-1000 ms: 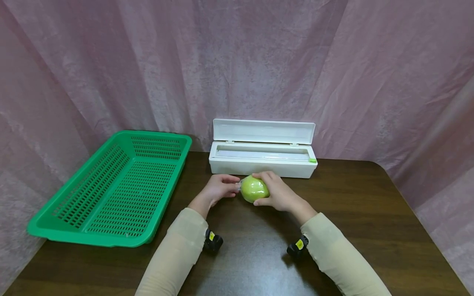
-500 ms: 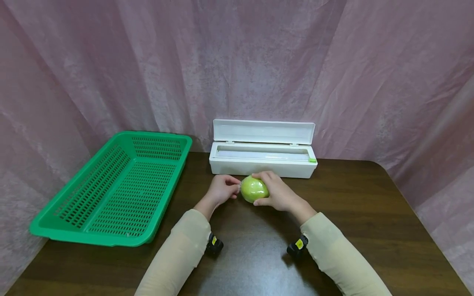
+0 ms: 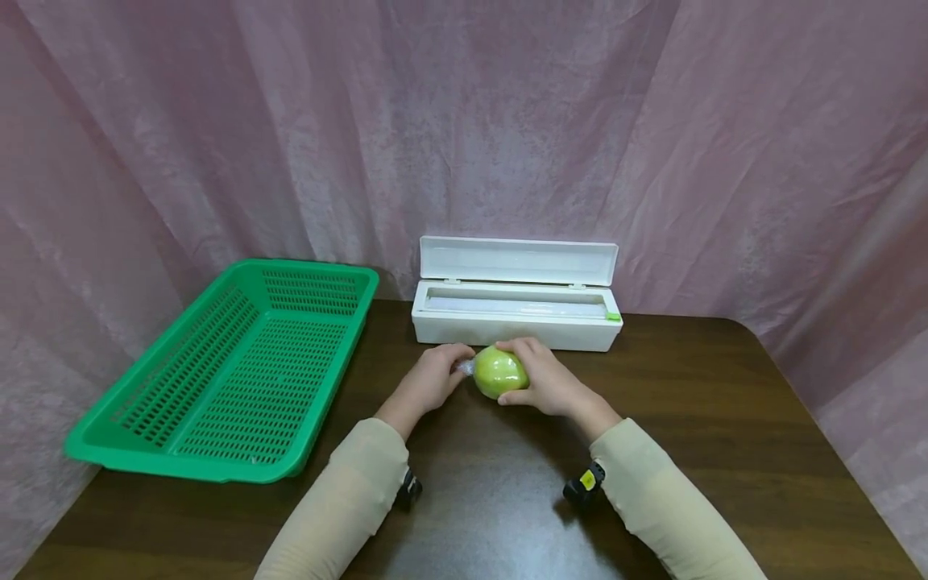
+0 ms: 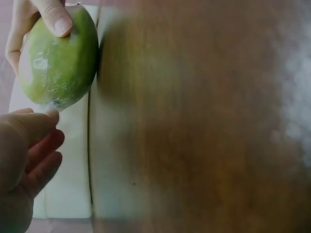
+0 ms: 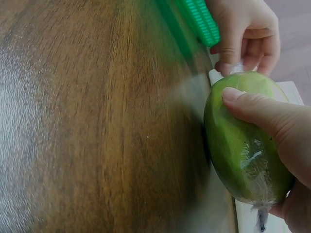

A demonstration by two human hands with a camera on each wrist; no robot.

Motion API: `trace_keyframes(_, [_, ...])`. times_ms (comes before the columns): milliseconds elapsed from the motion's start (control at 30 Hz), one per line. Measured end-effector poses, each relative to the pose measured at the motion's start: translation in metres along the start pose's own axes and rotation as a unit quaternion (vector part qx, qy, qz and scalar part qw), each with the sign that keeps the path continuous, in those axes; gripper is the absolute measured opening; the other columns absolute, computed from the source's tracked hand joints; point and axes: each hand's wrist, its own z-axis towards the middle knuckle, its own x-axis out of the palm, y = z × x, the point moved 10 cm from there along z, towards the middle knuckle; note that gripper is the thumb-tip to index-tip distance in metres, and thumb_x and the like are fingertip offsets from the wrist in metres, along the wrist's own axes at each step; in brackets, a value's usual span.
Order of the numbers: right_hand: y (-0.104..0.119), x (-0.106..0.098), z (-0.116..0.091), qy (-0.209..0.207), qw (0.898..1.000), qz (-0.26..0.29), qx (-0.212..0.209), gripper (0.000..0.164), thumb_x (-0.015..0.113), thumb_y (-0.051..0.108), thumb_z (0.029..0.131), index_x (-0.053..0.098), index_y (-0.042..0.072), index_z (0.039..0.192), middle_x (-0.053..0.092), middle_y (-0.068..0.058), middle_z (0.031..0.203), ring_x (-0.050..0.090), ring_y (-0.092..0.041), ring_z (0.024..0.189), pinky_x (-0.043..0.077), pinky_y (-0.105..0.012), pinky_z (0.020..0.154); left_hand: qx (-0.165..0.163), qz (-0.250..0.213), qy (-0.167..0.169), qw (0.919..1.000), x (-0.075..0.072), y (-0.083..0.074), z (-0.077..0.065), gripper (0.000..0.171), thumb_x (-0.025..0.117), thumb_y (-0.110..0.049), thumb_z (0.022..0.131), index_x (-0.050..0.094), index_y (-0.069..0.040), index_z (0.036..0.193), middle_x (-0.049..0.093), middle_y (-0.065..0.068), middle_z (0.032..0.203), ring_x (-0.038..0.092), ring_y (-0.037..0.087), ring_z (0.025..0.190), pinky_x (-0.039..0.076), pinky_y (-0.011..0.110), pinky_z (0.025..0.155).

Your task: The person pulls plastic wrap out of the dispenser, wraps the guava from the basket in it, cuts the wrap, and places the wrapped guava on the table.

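Note:
A green mango (image 3: 499, 373) wrapped in clear cling film sits on the table just in front of a white box. My right hand (image 3: 551, 383) grips it from the right, thumb on the near side and fingers over the far side. On the left, my left hand (image 3: 431, 380) pinches the gathered end of the cling film (image 3: 465, 367) between thumb and fingertips. In the right wrist view, a second twisted film end (image 5: 262, 217) sticks out at the mango's other tip. Film creases show across the skin of the mango (image 4: 58, 63) in the left wrist view.
Behind the hands stands the white cling film dispenser (image 3: 511, 332), its lid (image 3: 518, 261) raised and a roll inside. A green slotted basket (image 3: 192, 466) lies at the left of the dark wooden table (image 3: 696, 419). Pink curtains (image 3: 507, 121) hang behind and at both sides.
My left hand has turned at the wrist while pinching the film end, with its fingers now bent over it. My right hand and the mango have stayed in place.

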Motion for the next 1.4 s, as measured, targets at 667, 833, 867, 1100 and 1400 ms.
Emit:
trace_keyframes(667, [-0.002, 0.002, 0.001, 0.001, 1.0, -0.001, 0.001, 0.076, 0.079, 0.03, 0.076, 0.039, 0.016, 0.14, 0.042, -0.012, 0.134, 0.045, -0.028, 0.116, 0.043, -0.046, 0.095, -0.139, -0.235, -0.023, 0.9619, 0.014, 0.033, 0.008, 0.013, 0.058, -0.013, 0.093, 0.066, -0.004, 0.087, 0.063, 0.007, 0.076, 0.057, 0.014, 0.064, 0.051, 0.026, 0.059])
trace_keyframes(833, [0.0, 0.002, 0.002, 0.0, 1.0, -0.003, -0.007, 0.076, 0.08, 0.03, 0.076, 0.04, 0.015, 0.139, 0.043, -0.012, 0.133, 0.046, -0.027, 0.116, 0.043, -0.046, 0.095, -0.201, -0.272, -0.009, 0.9412, 0.02, 0.04, 0.011, 0.015, 0.057, -0.013, 0.091, 0.066, -0.001, 0.088, 0.061, 0.007, 0.079, 0.054, 0.014, 0.057, 0.051, 0.027, 0.055])
trace_keyframes(867, [0.0, 0.002, 0.002, 0.0, 1.0, -0.005, -0.008, 0.076, 0.08, 0.03, 0.076, 0.04, 0.015, 0.139, 0.043, -0.012, 0.133, 0.046, -0.027, 0.116, 0.043, -0.046, 0.095, -0.204, -0.269, -0.008, 0.9412, 0.019, 0.04, 0.012, 0.015, 0.057, -0.012, 0.091, 0.066, -0.001, 0.088, 0.061, 0.007, 0.081, 0.053, 0.014, 0.056, 0.051, 0.026, 0.054])
trace_keyframes(1100, [0.001, 0.0, 0.002, -0.003, 1.0, -0.008, -0.011, 0.076, 0.081, 0.029, 0.075, 0.041, 0.015, 0.138, 0.044, -0.012, 0.132, 0.046, -0.028, 0.115, 0.043, -0.046, 0.094, -0.179, -0.199, -0.034, 0.9629, 0.001, 0.032, 0.011, 0.011, 0.066, -0.013, 0.086, 0.065, -0.004, 0.091, 0.067, 0.007, 0.085, 0.057, 0.013, 0.067, 0.048, 0.024, 0.057])
trace_keyframes(1400, [0.001, 0.001, 0.001, -0.003, 1.0, -0.004, -0.011, 0.075, 0.08, 0.028, 0.075, 0.041, 0.014, 0.138, 0.043, -0.013, 0.133, 0.045, -0.028, 0.117, 0.042, -0.047, 0.096, -0.099, 0.017, -0.113, 0.9886, -0.023, 0.005, -0.001, 0.017, 0.073, -0.024, 0.083, 0.064, -0.014, 0.073, 0.062, -0.002, 0.07, 0.053, 0.012, 0.063, 0.046, 0.026, 0.057])
